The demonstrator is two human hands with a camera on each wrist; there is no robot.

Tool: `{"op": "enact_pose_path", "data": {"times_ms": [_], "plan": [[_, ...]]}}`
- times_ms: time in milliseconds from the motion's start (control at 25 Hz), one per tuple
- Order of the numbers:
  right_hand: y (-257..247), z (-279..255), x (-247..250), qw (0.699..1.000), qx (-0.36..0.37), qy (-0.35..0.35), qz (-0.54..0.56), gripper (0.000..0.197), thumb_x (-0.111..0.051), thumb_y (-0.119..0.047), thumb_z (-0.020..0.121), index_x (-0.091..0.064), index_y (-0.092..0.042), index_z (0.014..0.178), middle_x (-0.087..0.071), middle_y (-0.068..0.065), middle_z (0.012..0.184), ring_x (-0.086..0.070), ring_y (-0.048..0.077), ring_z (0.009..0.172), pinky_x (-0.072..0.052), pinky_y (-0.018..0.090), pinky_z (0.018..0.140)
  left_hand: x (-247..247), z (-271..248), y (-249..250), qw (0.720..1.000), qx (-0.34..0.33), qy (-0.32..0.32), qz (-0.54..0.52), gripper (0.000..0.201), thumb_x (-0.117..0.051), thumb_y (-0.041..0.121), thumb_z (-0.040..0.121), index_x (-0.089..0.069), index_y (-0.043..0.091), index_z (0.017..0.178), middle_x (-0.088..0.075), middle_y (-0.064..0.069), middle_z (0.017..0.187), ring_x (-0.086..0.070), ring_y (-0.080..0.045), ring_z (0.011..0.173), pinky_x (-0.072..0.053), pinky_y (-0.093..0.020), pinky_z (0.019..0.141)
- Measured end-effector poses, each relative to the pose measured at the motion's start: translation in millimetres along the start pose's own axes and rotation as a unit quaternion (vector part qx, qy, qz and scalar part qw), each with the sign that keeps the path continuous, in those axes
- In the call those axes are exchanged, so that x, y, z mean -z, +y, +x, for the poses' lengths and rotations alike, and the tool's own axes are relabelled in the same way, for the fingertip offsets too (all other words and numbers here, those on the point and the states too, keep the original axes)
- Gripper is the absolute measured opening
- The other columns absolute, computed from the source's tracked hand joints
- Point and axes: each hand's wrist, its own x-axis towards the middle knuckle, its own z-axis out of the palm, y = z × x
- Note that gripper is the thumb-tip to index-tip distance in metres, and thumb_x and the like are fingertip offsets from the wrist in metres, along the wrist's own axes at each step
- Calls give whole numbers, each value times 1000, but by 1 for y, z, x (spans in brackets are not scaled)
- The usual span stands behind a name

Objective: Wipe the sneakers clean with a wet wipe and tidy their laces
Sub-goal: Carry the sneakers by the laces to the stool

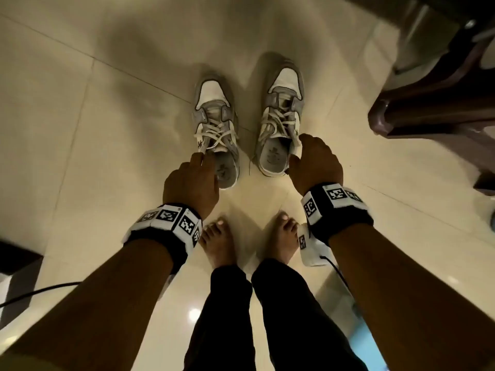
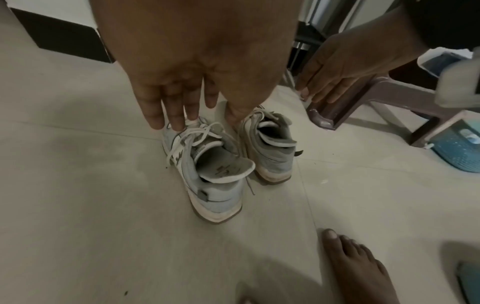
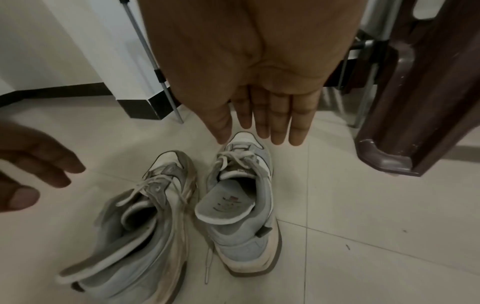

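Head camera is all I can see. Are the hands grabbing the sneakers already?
Observer: No. The left wrist view shows the left hand with straight fingers, holding nothing, clear of the left sneaker.
Operator: What about the other hand?
Observer: The right wrist view shows the right hand with straight fingers too, holding nothing.
Operator: Is anything funny inside the shoes?
Observer: Yes. In the right wrist view, the insole of the right sneaker curls up out of the heel.
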Motion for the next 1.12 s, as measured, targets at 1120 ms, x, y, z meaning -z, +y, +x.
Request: {"op": "enact_pose_path", "data": {"times_ms": [1120], "plan": [[7, -49, 85, 961, 240, 119, -70, 27, -54, -13, 83, -59, -11, 110, -67, 16, 98, -63, 42, 79, -43, 37, 61, 97, -15, 49, 988, -88, 82, -92, 20, -50, 17, 91, -61, 10, 106, -67, -16, 104, -61, -42, 94, -49, -47, 78]]}}
